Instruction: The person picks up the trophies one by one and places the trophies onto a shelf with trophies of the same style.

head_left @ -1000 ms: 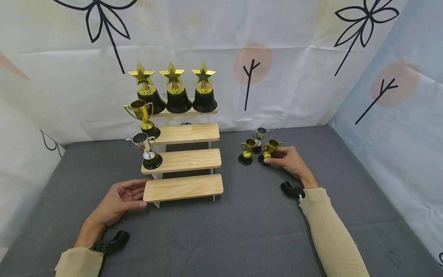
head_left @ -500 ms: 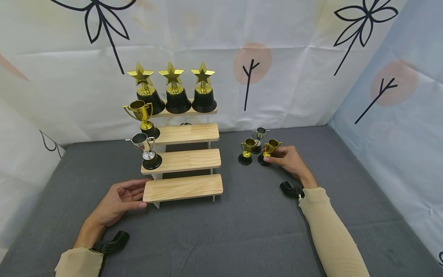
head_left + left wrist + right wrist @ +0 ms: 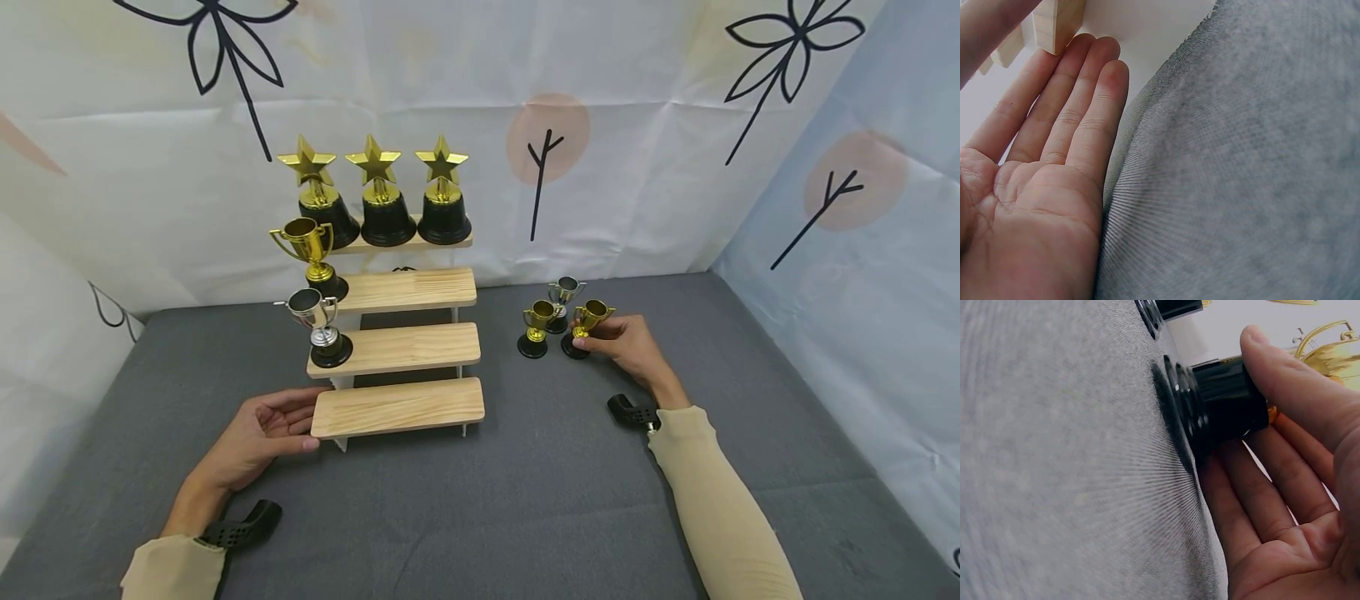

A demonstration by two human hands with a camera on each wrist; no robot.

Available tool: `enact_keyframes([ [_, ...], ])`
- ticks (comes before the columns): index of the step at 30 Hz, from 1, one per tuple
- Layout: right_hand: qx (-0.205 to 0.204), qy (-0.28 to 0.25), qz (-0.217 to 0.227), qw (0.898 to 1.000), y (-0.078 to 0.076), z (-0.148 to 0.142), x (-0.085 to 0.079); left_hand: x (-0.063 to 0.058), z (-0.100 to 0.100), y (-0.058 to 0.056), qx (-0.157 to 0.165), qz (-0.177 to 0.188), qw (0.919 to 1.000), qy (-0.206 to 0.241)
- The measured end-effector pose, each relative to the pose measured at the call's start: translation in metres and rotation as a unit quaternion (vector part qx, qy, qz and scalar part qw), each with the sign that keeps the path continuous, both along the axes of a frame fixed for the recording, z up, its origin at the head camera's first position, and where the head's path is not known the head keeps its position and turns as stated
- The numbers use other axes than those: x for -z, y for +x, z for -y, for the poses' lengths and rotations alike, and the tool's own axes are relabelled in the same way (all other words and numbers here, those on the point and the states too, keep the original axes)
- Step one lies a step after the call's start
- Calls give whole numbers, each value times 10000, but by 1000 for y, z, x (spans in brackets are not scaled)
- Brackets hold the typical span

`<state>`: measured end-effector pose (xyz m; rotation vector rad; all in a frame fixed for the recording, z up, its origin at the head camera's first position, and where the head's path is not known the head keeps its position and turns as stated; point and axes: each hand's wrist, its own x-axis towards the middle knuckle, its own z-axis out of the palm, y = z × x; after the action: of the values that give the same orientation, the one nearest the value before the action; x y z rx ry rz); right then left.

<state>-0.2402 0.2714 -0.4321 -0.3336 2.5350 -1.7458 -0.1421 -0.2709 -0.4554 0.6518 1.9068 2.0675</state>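
My right hand [image 3: 630,346] pinches a small gold trophy cup [image 3: 595,311] low down, at its black base. In the right wrist view the thumb lies over that black base [image 3: 1225,397] and the fingers reach behind it, with its rim right at the grey cloth. A second gold trophy cup [image 3: 540,315] and a small silver one [image 3: 566,287] stand close beside it. At the left end of the lowest wooden step [image 3: 397,407] is my left hand [image 3: 247,442], its thumb by the front corner. Its fingers [image 3: 1079,112] extend straight at the board's end in the left wrist view.
The tiered stand holds three star trophies [image 3: 381,187] on top. A larger gold cup [image 3: 306,242] is at the left end of the step below, and a larger silver cup [image 3: 313,312] one step lower. A printed white backdrop [image 3: 637,208] rises behind the grey table [image 3: 525,500].
The gold cup in my right hand sits very slightly further right than before. My left hand and the stand hold their places.
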Motion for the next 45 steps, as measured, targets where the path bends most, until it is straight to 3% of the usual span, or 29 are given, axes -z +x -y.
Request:
enact_keyframes([
  [8, 286, -53, -71, 9996, 1, 1, -6, -1, -2, 1, 47, -41, 9999, 94],
  [16, 322, -114, -337, 9988, 2, -1, -12, -1, -1, 0, 48, -15, 9999, 89],
  [45, 588, -285, -1077, 9920, 21, 14, -66, -1, 0, 1, 19, -28, 9999, 103],
])
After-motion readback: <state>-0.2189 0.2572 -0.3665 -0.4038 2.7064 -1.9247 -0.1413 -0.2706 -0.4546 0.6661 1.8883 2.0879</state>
